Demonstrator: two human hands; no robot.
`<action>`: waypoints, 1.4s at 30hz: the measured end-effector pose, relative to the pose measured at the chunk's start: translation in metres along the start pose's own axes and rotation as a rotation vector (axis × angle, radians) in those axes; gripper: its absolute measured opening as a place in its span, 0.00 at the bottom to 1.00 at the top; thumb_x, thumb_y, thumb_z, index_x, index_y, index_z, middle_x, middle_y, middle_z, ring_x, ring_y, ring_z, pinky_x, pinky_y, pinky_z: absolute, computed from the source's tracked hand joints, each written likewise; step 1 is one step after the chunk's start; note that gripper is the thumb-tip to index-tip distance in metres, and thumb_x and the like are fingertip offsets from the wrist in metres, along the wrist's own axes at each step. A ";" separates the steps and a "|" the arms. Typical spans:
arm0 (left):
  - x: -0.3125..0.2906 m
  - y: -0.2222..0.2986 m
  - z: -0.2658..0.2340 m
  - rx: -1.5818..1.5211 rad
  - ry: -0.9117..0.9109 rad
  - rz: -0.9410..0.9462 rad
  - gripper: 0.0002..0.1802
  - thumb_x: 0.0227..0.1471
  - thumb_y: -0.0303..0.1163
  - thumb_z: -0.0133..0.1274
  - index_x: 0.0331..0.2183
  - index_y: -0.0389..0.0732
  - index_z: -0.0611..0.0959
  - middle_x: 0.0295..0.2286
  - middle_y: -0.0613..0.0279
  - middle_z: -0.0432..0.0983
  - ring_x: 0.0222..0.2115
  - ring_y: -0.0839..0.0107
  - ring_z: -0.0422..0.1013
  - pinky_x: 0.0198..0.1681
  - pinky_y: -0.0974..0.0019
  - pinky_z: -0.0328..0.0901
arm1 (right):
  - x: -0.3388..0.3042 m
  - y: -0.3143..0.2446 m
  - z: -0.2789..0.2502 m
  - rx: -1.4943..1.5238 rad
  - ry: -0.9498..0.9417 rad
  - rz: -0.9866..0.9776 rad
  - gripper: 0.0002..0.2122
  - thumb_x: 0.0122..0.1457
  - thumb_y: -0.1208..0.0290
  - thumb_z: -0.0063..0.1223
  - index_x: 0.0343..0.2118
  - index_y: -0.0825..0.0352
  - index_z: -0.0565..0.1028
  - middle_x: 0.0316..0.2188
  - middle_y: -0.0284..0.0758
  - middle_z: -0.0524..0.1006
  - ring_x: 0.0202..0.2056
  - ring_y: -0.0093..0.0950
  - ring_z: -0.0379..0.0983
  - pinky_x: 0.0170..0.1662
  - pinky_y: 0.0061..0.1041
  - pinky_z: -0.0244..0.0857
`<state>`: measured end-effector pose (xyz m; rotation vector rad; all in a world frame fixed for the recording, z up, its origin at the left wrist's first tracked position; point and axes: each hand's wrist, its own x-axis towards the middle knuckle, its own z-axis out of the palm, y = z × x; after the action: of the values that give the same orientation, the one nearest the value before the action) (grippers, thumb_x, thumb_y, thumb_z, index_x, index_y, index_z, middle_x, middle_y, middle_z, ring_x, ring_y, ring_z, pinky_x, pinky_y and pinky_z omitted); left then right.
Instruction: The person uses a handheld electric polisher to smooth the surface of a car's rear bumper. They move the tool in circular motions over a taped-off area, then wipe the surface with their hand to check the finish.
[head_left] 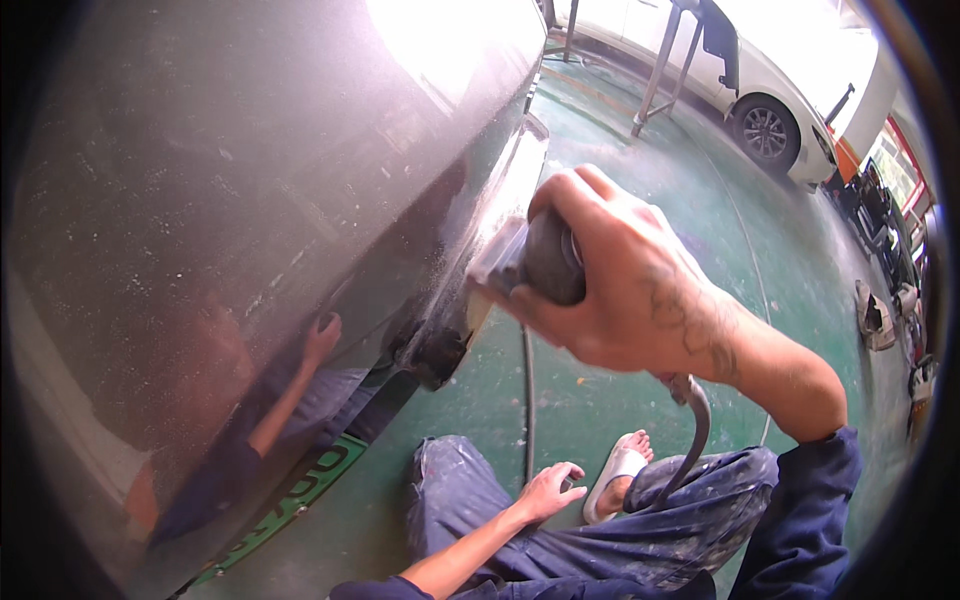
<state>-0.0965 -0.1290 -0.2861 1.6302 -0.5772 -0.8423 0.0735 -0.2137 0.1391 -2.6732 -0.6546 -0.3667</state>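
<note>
A dark round-topped sander [553, 258] is gripped in my right hand [640, 270], fingers wrapped over its top. Its pad, smeared by motion, is at the edge of a pale, dusty strip [505, 185] along the corner of a dark car's body. From the tool's rear a hose [698, 425] hangs down across my leg. My left hand [548, 492] is low between my knees, its fingers curled around something small and dark that I cannot make out. The glossy dark car panel [250, 150] fills the left side and mirrors my arm.
A green-framed number plate [290, 505] is on the car below the panel. Another hose [529, 400] runs along the green floor [640, 180]. Farther back are a metal stand [660, 75] and a white car [765, 125]. Assorted parts [895, 240] line the right wall.
</note>
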 end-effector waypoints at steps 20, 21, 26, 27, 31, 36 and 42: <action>0.000 -0.008 0.004 0.038 0.045 0.020 0.24 0.58 0.46 0.64 0.50 0.40 0.83 0.46 0.57 0.81 0.43 0.63 0.76 0.51 0.59 0.71 | -0.018 -0.011 0.004 0.078 -0.054 -0.022 0.24 0.56 0.68 0.69 0.45 0.78 0.66 0.43 0.60 0.73 0.37 0.63 0.78 0.39 0.52 0.76; 0.003 -0.007 0.001 0.019 0.035 0.020 0.24 0.58 0.45 0.64 0.50 0.40 0.83 0.47 0.54 0.81 0.47 0.59 0.77 0.54 0.56 0.70 | -0.015 -0.010 0.002 0.059 -0.031 -0.023 0.24 0.57 0.68 0.69 0.45 0.78 0.67 0.43 0.60 0.73 0.38 0.63 0.78 0.39 0.53 0.76; 0.000 -0.005 0.001 0.013 0.018 -0.004 0.24 0.58 0.45 0.63 0.50 0.41 0.83 0.48 0.53 0.81 0.51 0.56 0.77 0.58 0.54 0.70 | -0.019 -0.011 0.003 0.012 -0.020 -0.013 0.25 0.55 0.64 0.74 0.45 0.71 0.69 0.39 0.51 0.73 0.34 0.55 0.77 0.35 0.47 0.71; -0.001 -0.004 0.001 0.018 0.018 -0.017 0.24 0.58 0.45 0.64 0.50 0.41 0.83 0.48 0.53 0.81 0.51 0.56 0.77 0.58 0.54 0.70 | -0.022 -0.015 0.005 0.049 -0.060 0.002 0.25 0.55 0.63 0.75 0.45 0.72 0.69 0.40 0.52 0.73 0.35 0.55 0.77 0.35 0.47 0.72; 0.000 -0.002 -0.004 0.035 0.008 -0.023 0.23 0.58 0.45 0.63 0.50 0.42 0.83 0.49 0.55 0.81 0.51 0.56 0.77 0.57 0.54 0.70 | -0.007 0.001 0.008 -0.032 0.060 0.006 0.25 0.55 0.64 0.75 0.46 0.71 0.69 0.40 0.51 0.73 0.34 0.55 0.77 0.36 0.47 0.73; -0.002 -0.007 0.000 0.054 0.044 -0.007 0.22 0.58 0.45 0.63 0.50 0.42 0.83 0.48 0.56 0.81 0.49 0.57 0.77 0.56 0.55 0.70 | -0.017 -0.007 0.004 0.048 -0.024 -0.037 0.23 0.57 0.68 0.67 0.45 0.78 0.66 0.41 0.60 0.74 0.37 0.62 0.79 0.39 0.52 0.78; -0.003 -0.007 -0.006 0.043 0.073 0.022 0.23 0.58 0.44 0.64 0.50 0.41 0.83 0.47 0.55 0.81 0.48 0.57 0.78 0.55 0.55 0.71 | 0.010 0.061 -0.002 -0.139 0.217 0.155 0.24 0.57 0.60 0.70 0.42 0.78 0.73 0.39 0.55 0.77 0.39 0.50 0.80 0.44 0.46 0.74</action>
<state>-0.0945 -0.1217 -0.2919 1.6844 -0.5639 -0.7556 0.1111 -0.2606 0.1265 -2.7384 -0.3661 -0.6694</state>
